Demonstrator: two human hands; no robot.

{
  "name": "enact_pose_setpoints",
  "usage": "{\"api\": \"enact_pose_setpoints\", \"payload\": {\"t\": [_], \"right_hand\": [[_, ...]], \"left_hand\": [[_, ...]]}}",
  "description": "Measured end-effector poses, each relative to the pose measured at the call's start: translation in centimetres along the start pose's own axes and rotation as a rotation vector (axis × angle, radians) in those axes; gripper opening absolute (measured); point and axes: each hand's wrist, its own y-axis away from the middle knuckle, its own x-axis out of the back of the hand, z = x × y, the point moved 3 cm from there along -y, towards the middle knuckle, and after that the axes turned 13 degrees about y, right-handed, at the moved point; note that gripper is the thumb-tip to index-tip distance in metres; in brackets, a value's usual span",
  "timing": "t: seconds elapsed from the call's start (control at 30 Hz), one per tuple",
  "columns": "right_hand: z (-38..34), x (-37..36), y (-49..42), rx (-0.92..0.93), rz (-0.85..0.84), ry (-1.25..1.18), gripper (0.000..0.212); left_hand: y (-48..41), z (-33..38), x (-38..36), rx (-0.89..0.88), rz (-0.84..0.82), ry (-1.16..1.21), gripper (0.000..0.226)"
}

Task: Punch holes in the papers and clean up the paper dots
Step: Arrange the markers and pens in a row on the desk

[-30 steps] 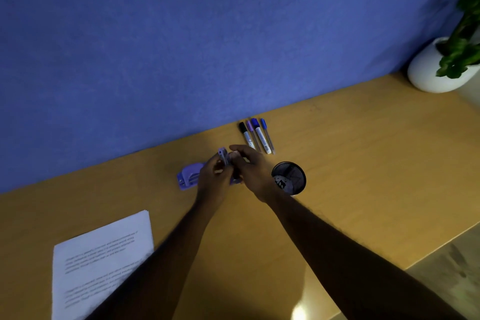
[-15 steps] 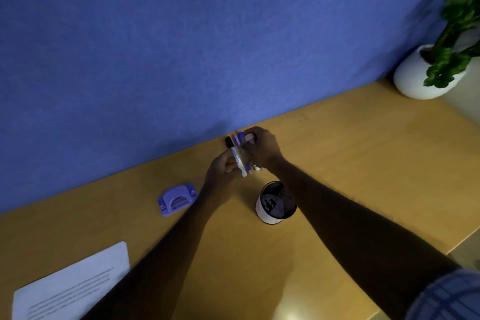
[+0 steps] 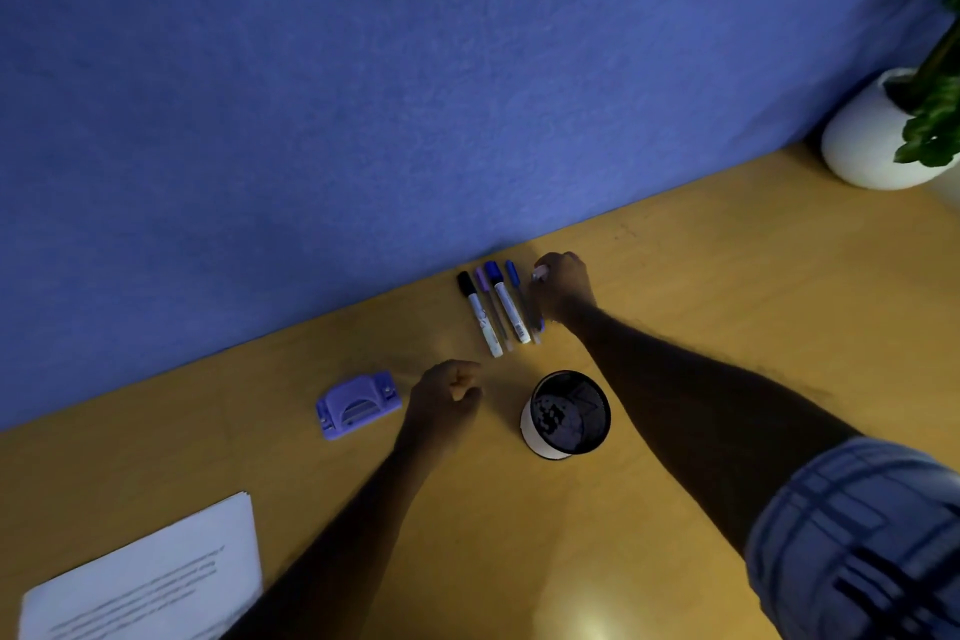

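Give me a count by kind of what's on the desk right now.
Markers and pens: 5, four in a row and one under the right hand
Hole punch: 1
Mesh cup: 1
Paper stack: 1
Potted plant: 1
Total: 9

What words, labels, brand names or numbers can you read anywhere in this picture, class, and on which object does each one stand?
Nothing here can be read.
Papers: lines of printed text, too blurred to read.
Markers: labels on the white barrels, too small to read.
Hole punch: no marking visible.
Pen cup: no marking visible.
Plant pot: plain white, no marking visible.
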Motion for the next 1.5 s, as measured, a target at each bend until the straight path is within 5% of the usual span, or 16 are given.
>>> {"api": "enact_pose_setpoints", "payload": {"t": [0.27,0.37,0.5,0.7,0.87,1.5], "right_hand": [[0.4,-0.8,-0.3,0.025,0.046,-0.022,0.011],[0.9,0.3,-0.8,-0.006,0.091,-0.069,0.037],[1.6,1.4,-1.6,-0.01,0.142,-0.062,0.034],[2.6,1.4,-1.8,0.041,0.16,0.161,0.029],[3.2,1.2,-1.7,0.021,0.133,0.172,0.029],[0.4,4.9,3.6,0.186,0.128,0.138,0.044]], "left_hand": [[0.1,-0.9,-0.6,-0.052,-0.044,-0.105,0.031],[0.5,-1.7,-0.3,-0.082,-0.072,-0.177,0.031],[1.0,-2.4,0.0,-0.096,-0.078,-0.262,0.033],[3.0,-2.7,0.7,-0.346,-0.09,-0.779,0.043],[4.9,-4.8,1.2,-0.365,-0.151,-1.001,0.065],[10.0,-6.9,5.1,-0.29,-0.024,-1.059,0.072]]}}
